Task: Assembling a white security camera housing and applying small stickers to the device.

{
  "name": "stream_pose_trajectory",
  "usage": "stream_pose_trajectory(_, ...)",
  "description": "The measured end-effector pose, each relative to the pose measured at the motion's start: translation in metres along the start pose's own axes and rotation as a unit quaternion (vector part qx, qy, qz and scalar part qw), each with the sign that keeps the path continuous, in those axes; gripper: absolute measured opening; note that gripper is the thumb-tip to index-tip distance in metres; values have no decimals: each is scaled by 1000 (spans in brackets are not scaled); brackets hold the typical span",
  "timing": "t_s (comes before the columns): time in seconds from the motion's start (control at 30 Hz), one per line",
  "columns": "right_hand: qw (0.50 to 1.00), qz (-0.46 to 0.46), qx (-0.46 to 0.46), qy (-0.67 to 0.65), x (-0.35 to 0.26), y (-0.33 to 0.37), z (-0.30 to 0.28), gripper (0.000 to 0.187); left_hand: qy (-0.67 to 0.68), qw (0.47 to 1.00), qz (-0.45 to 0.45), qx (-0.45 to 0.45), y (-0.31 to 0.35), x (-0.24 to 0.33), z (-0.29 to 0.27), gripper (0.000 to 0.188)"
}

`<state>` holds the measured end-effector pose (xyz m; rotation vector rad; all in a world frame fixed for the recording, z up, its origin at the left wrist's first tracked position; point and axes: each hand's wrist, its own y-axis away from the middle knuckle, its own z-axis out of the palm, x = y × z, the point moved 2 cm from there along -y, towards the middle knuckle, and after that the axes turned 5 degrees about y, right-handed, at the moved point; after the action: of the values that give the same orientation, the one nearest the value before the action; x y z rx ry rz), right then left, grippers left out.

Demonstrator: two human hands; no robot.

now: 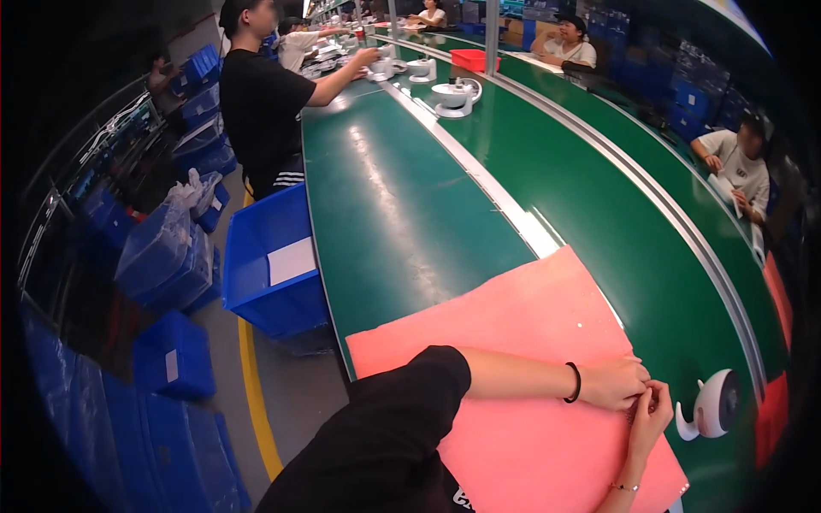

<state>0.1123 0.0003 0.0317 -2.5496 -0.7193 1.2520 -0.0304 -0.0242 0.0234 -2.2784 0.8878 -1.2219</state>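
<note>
My left hand (612, 385), with a black band on its wrist, reaches across a pink foam mat (513, 316). It meets my right hand (652, 417) near the mat's right edge, and the fingertips of both are closed together. Something small and dark shows between them, too hidden to name. A thin bracelet circles my right wrist. Just right of my hands, a white device with a round head and dark face (715, 405) stands on the green conveyor belt (547, 154), apart from my fingers.
A blue bin (269, 248) with a white sheet stands against the bench's left edge. Farther up the belt is a white appliance (454, 98) with a bowl-like top, and a red tray (473, 60). Co-workers sit across the line; one in black (265, 103) stands ahead.
</note>
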Motion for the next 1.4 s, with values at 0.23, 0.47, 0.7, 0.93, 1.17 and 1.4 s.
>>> stream_pose_trajectory(0.23,999,-34,-3,19,-1,-1,-10,7,29,998,-38,-44,-11,1,7,12)
stream_pose_trajectory(0.47,1000,-4,-6,17,-13,3,-4,8,16,998,-53,-27,-7,5,-4,12)
stream_pose_trajectory(0.7,1000,6,12,24,-13,5,-15,8,34,998,-36,-48,-16,2,10,11)
stream_pose_trajectory(0.93,996,-59,44,48,-12,-4,-6,10,-29,998,-43,-38,-13,-5,-2,14)
stream_pose_trajectory(1.17,998,-31,41,35,-5,0,-9,8,3,997,-55,-53,-15,-7,6,17)
stream_pose_trajectory(1.4,999,-18,24,30,-7,-2,0,8,3,998,-42,-43,-7,-17,2,17)
